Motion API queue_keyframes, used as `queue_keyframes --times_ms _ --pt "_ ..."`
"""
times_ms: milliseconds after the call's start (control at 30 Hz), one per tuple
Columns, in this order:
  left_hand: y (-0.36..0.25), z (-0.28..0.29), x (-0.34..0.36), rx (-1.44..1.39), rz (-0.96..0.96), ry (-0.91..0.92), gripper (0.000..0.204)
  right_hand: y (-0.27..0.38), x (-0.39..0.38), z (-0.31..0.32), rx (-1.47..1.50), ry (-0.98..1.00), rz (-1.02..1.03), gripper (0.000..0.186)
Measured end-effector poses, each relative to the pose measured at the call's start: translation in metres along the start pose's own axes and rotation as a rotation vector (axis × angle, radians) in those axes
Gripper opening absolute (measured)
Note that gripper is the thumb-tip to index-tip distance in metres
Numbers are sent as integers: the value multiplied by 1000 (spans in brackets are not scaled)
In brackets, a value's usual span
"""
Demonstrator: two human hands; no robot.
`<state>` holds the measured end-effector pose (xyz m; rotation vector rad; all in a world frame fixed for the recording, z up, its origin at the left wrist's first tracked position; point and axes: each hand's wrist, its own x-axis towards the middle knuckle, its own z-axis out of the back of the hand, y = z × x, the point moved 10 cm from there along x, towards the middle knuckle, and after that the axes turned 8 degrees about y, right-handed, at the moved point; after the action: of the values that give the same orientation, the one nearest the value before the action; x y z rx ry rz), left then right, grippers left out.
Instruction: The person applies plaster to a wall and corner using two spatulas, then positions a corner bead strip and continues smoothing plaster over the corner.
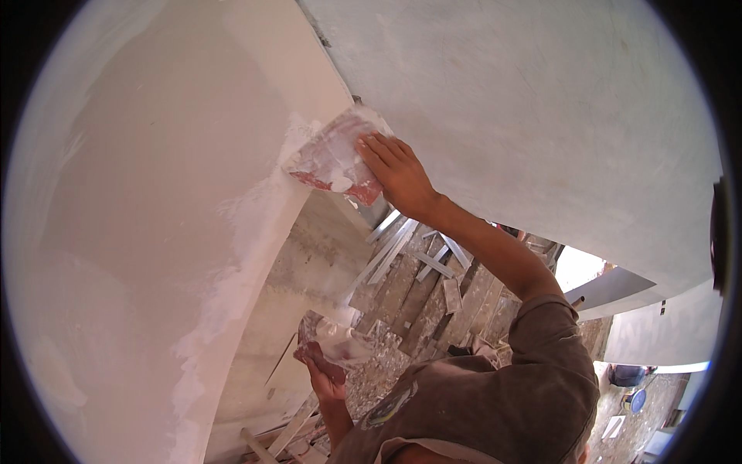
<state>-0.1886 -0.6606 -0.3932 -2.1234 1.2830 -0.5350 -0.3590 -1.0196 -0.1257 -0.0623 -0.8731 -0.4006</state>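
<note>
My right hand (398, 174) is raised and grips a flat reddish spreader (332, 158) smeared with white plaster, its fingers lying along the blade. That spreader rests against the edge of the pale wall panel (162, 155), where a lumpy strip of white filler (232, 240) runs along the border. Lower down, my left hand (328, 384) holds a second reddish plate (340, 344) by its near side. White plaster coats much of its upper face. The thumb of the right hand is hidden.
A large grey-white curved panel (541, 108) fills the upper right. Below lies a plank floor (413, 298) splattered with white, strewn with metal strips (394, 251) and offcuts. Wooden pieces (290, 433) lie at the bottom. A round blue-rimmed container (635, 400) stands at the far lower right.
</note>
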Motion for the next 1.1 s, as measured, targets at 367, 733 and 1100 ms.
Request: queue_keyframes --times_ms 367,733,1100 --pt "20 24 -1 87 47 -132 50 -65 -131 -101 1470 -507 -770 30" --pt "12 41 -19 241 11 -312 53 -92 -82 -202 1904 -812 -683 29" --pt "17 52 -23 358 70 -420 58 -99 -67 -214 1943 -940 -720 27"
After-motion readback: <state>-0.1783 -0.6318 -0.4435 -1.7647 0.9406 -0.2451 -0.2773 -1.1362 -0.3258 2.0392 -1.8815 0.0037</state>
